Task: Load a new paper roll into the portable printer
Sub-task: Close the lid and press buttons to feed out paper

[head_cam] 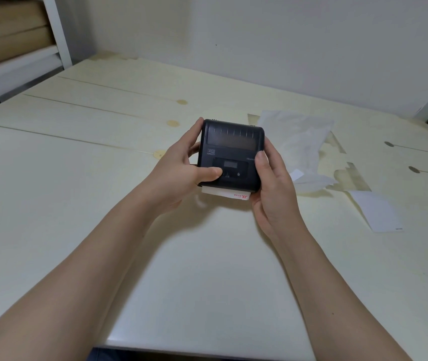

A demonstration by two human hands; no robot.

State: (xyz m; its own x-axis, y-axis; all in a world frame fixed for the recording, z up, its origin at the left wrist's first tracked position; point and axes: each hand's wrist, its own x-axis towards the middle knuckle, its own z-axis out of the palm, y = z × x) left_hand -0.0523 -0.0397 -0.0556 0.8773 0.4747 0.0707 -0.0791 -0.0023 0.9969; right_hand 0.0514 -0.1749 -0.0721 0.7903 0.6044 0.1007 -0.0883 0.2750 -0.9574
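A black portable printer (233, 149) is held above the pale table (207, 269), its lid shut and its small display facing me. My left hand (181, 168) grips its left side, with the thumb lying on the button panel. My right hand (270, 183) clasps the right side, thumb on the top face. A strip of white paper with red print (227, 193) sticks out from the printer's near edge. No separate paper roll shows in view.
Crumpled white paper (298, 142) lies on the table to the right of the printer. A flat white slip (376, 213) rests further right. A white shelf frame (56, 29) with brown boxes stands at the far left. A grey wall backs the table.
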